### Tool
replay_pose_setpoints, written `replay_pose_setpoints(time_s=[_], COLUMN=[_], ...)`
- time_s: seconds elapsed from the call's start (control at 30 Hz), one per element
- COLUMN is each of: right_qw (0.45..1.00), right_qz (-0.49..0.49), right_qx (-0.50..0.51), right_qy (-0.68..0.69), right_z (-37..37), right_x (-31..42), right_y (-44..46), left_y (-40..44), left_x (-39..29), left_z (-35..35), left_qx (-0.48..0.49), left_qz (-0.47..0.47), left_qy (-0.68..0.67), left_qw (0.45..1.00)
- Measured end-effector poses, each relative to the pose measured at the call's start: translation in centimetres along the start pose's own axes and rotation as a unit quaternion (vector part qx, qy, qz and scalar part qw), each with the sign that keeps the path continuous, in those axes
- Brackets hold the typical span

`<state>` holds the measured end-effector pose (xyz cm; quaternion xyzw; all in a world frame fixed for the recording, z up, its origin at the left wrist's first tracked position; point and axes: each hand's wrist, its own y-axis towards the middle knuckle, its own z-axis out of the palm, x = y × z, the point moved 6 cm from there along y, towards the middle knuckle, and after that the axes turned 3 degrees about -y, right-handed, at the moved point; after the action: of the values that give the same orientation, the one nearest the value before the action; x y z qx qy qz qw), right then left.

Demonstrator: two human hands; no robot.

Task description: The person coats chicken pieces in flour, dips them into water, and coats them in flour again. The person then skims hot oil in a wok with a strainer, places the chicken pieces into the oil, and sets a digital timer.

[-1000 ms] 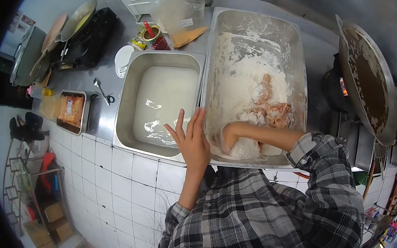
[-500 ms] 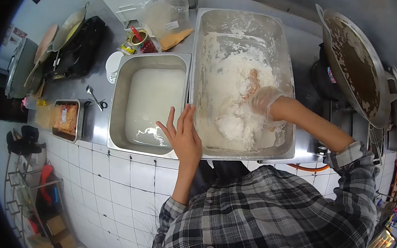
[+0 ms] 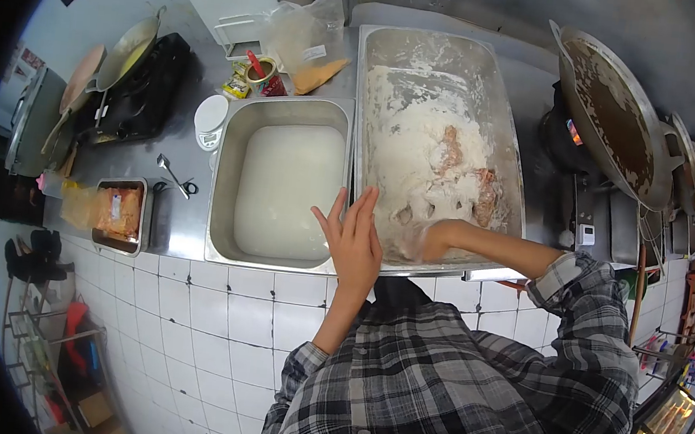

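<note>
My left hand (image 3: 354, 239), bare and with fingers spread, is held over the adjoining rims of two metal containers and holds nothing. My right hand (image 3: 430, 241) is low in the near part of the large metal tray (image 3: 505, 106), among white flour (image 3: 402, 138). Its fingers are blurred and partly hidden by flour. Flour-dusted meat pieces (image 3: 450, 147) lie just beyond it, with another reddish piece (image 3: 486, 199) to the right. Left of the tray, the deep metal container (image 3: 230, 162) holds a whitish liquid (image 3: 287, 185).
A large pan of dark oil (image 3: 612, 118) sits over a burner at the right. On the left are a black stove (image 3: 147, 90), a tray of packed meat (image 3: 119, 210), scissors (image 3: 185, 188), a white scale (image 3: 211, 114) and an open can (image 3: 266, 80).
My right hand has moved from the right middle of the large tray toward its near edge, into the flour. My left hand stays spread by the rims. The camera view has shifted slightly.
</note>
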<state>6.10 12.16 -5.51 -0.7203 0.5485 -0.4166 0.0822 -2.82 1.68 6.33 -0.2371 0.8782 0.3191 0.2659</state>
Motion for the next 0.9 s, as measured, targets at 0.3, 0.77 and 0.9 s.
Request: replay_pose_setpoints(time_s=[0.3,0.77,0.9], right_qw=[0.995,0.927,0.919], right_qz=[0.071,0.156,0.243], right_qx=[-0.026,-0.003,-0.14], right_qy=[-0.06,0.342,0.276], right_z=[-2.0,0.3,-8.8], right_x=[2.1,-6.1,-3.8], right_y=[-2.3,-2.5,-8.6], left_y=[0.0,0.4,0.3], left_x=[0.0,0.0,0.0], left_z=[0.0,0.0,0.0], left_qx=[0.004,0.001,-0.001], left_qz=[-0.003,-0.005,-0.005], left_qy=[-0.006,-0.003,0.001], left_qw=[1.0,1.0,1.0])
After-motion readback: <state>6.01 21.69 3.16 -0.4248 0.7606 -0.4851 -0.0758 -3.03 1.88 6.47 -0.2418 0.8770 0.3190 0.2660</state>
